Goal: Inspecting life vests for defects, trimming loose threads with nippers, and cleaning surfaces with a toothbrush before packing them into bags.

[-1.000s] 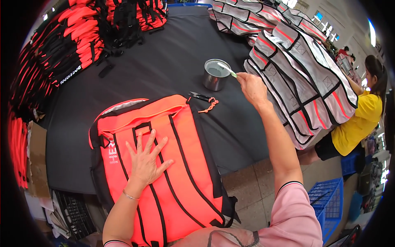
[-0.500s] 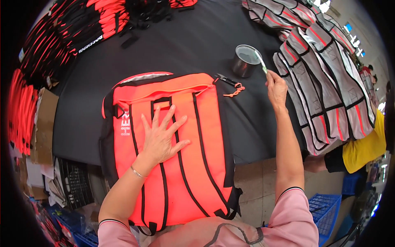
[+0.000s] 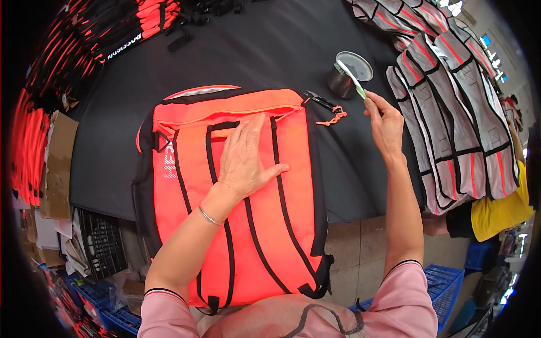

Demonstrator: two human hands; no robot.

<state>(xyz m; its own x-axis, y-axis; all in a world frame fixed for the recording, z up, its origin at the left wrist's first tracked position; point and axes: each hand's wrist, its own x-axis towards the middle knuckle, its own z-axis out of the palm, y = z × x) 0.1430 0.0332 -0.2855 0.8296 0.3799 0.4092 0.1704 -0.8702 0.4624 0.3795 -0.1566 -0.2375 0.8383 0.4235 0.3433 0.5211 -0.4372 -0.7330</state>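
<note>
A neon orange-red backpack [image 3: 293, 208] with black trim lies with its strap side up in front of me. Flat on its upper middle rests my left hand [image 3: 243, 160], fingers stretched out and thumb apart. My right hand [image 3: 386, 127] pinches the end of a slim white and green toothbrush [image 3: 354, 79]. The brush head is over the left rim of a metal can [image 3: 342, 86], whose round lid [image 3: 362, 65] looks tilted up. Between can and backpack lie black thread snips [image 3: 320, 100] with a knotted orange cord [image 3: 332, 116].
Grey panels with black and red trim [image 3: 451, 124] are stacked at the right. Black and orange pieces [image 3: 96, 34] pile up at the far left, near a cardboard box [image 3: 59, 163]. Beyond the right table edge is a person in yellow [image 3: 501, 208]. A blue crate [image 3: 442, 287] stands below.
My left hand has slid up and right across the backpack, its fingers now closer together. The brush head has moved from the can's right side to its left rim.
</note>
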